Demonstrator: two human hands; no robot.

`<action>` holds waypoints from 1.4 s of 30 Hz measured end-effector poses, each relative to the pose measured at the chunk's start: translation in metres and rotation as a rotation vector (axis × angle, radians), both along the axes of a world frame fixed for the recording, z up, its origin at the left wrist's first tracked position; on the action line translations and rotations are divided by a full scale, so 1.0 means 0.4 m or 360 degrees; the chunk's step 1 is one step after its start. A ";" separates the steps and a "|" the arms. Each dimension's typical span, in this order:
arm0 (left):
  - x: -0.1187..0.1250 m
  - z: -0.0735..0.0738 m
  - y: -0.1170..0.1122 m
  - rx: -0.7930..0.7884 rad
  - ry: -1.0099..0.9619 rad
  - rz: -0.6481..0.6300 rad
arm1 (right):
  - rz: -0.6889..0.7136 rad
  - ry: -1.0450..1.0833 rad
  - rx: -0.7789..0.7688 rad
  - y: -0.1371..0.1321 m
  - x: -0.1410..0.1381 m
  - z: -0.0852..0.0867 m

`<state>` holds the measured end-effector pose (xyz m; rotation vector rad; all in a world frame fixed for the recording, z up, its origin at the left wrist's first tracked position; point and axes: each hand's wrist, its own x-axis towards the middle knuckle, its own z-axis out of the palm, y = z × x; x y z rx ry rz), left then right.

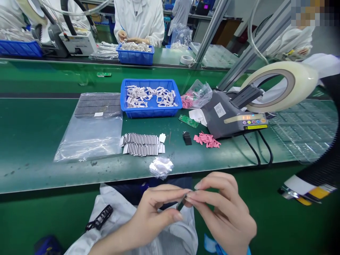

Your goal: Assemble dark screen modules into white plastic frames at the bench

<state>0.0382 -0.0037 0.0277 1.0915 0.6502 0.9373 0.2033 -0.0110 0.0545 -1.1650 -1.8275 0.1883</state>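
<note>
1. Pinching a small dark piece [181,203] in the left hand [156,209], just off the near edge of the green table [26,148].
2. Touching its far end with the right hand [225,209], bunched narrow at the fingertips, can't tell how firmly.
3. Seeing white frames [136,95] scattered inside a blue bin [151,112], far middle.
4. Also spotting dark strips [98,104] in a flat clear bag [90,138] left of it, pink bits [187,101] in a crumpled bag [200,94] right.

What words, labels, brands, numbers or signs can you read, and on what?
None reads with certainty.
Tape dispenser: lit display, white label and yellow label, all too small or blurred.
White machine, upper left: dark marking, too blurred.
Co-worker's shirt: dark lettering, too small and partly covered.
</note>
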 end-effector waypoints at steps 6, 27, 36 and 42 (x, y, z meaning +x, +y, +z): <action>-0.011 0.003 0.004 0.0190 0.0179 0.0016 | 0.0078 -0.0033 -0.0074 0.007 0.011 0.006; -0.074 -0.089 0.011 -0.0750 -0.0207 0.0964 | -0.0307 -0.0108 -0.0430 0.078 -0.039 -0.210; -0.070 -0.093 0.006 -0.0945 -0.0220 0.0741 | -0.0048 -0.0532 -0.0106 0.035 -0.039 -0.220; -0.047 -0.081 0.008 -0.0833 -0.0277 0.0352 | 0.0186 -0.0332 -0.0135 0.001 -0.062 -0.091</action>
